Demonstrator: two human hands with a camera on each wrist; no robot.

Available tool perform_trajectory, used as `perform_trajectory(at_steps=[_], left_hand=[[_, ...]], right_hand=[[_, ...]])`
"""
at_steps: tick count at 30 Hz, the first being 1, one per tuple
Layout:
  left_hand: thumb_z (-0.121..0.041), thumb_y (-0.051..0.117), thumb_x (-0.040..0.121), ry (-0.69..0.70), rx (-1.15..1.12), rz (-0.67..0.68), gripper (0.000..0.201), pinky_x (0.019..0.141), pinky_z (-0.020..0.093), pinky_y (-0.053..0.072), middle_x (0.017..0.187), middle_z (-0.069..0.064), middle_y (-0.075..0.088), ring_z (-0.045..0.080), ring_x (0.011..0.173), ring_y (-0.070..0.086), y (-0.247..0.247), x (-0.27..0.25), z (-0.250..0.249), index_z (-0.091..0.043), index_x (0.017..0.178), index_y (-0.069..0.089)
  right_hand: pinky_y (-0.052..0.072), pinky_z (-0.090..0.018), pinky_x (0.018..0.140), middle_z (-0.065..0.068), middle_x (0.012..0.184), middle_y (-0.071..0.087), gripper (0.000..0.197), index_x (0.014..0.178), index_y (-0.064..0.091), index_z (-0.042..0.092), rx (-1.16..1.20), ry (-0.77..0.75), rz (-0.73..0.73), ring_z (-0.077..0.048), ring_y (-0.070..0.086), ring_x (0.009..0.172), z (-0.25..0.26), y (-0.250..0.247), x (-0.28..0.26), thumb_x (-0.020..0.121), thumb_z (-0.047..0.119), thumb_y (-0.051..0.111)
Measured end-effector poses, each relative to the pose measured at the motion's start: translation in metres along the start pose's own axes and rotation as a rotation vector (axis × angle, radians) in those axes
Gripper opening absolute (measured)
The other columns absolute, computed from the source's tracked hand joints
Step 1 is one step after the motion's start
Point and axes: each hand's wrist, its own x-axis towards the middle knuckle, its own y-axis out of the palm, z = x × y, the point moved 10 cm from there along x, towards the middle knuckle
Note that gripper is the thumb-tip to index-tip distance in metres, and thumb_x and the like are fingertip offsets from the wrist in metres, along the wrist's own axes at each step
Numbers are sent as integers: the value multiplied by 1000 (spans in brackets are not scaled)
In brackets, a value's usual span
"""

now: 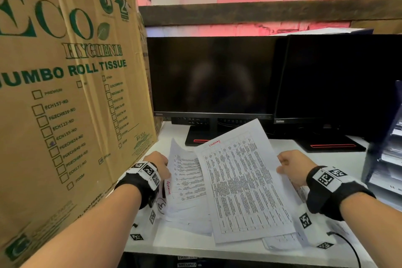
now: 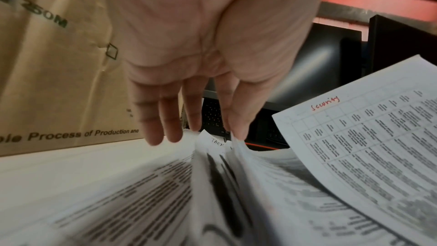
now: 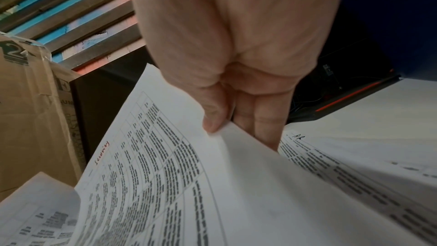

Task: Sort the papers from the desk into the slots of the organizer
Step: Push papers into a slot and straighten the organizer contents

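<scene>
A printed table sheet (image 1: 243,185) marked "Security" in red is lifted over the loose paper pile (image 1: 187,220) on the white desk. My right hand (image 1: 290,165) pinches that sheet's right edge between thumb and fingers (image 3: 212,119). My left hand (image 1: 159,162) is at the pile's left side, where another printed sheet (image 1: 187,172) curls upward. Its fingers (image 2: 170,119) are straight and their tips touch the raised edges of several sheets (image 2: 212,143). The dark blue organizer (image 1: 389,159) stands at the desk's right edge, with papers in its slots.
A large cardboard tissue box (image 1: 65,93) walls off the left side. Two dark monitors (image 1: 213,76) (image 1: 339,80) stand behind the papers. A sheet marked "HR" (image 3: 331,156) lies under my right hand. A black cable (image 1: 348,243) runs over the desk's front right corner.
</scene>
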Motion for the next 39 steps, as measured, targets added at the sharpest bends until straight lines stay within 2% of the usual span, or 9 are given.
perform_trajectory(at_steps=[3, 6, 10, 13, 16, 22, 30, 33, 39], left_hand=[[-11, 62, 81, -18, -35, -60, 9, 69, 25, 47, 80, 5, 58, 23, 75, 56, -10, 0, -5, -19, 77, 61], [-8, 52, 87, 7, -153, -110, 16, 61, 26, 42, 73, 6, 49, 21, 65, 49, -20, 0, -12, -11, 71, 50], [-10, 47, 96, 45, -549, -154, 13, 67, 38, 57, 101, 11, 65, 29, 90, 66, -44, -8, -16, -11, 100, 59], [-13, 50, 95, 125, -706, -220, 16, 84, 49, 55, 98, 9, 71, 29, 90, 68, -69, -17, -19, -19, 85, 61], [-13, 55, 93, 185, -858, -222, 18, 89, 53, 53, 92, 8, 74, 30, 89, 70, -84, -26, -22, -20, 80, 65], [-9, 56, 93, 284, -910, -205, 17, 86, 55, 54, 90, 10, 75, 33, 90, 70, -102, -43, -48, -16, 85, 69], [-17, 58, 93, 388, -730, -115, 13, 78, 37, 58, 90, 4, 73, 19, 83, 72, -90, -46, -97, -21, 90, 70], [-21, 59, 93, 450, -685, -92, 14, 68, 28, 54, 87, 0, 72, 12, 78, 68, -81, -49, -123, -26, 86, 71], [-25, 57, 95, 530, -672, -6, 18, 71, 24, 53, 93, -5, 73, 10, 86, 69, -64, -53, -166, -23, 102, 73]], right_hand=[[34, -21, 52, 0, 66, 48, 29, 66, 49, 15, -15, -15, -12, -12, 44, 58, 1, -1, 2, 89, 1, 60], [37, -22, 53, -4, 70, 54, 23, 70, 54, 13, -13, -27, -46, -14, 47, 59, 0, -6, 5, 89, 1, 61], [40, -24, 61, -9, 82, 64, 14, 81, 62, 11, 53, -73, -91, -17, 55, 68, 3, -17, 6, 90, 1, 59], [46, -29, 77, -4, 89, 70, 14, 97, 66, 10, 182, -131, -116, -16, 63, 81, 10, -26, 4, 91, 1, 58], [49, -32, 81, 3, 88, 70, 15, 95, 65, 16, 314, -176, -147, -13, 66, 84, 18, -32, 1, 92, 3, 58], [40, -23, 67, 7, 79, 61, 10, 81, 61, 15, 327, -244, -377, -11, 58, 77, 28, -63, -6, 90, 11, 62], [50, -34, 83, -4, 89, 67, 7, 81, 64, 11, 340, -283, -551, -19, 63, 85, 12, -108, -16, 88, 11, 65], [49, -33, 82, 0, 85, 69, 7, 80, 65, 11, 332, -300, -436, -17, 65, 83, 12, -106, -12, 87, 10, 67], [48, -27, 71, -5, 80, 72, 13, 79, 61, 13, 327, -285, -294, -18, 68, 77, -2, -101, -19, 89, 6, 64]])
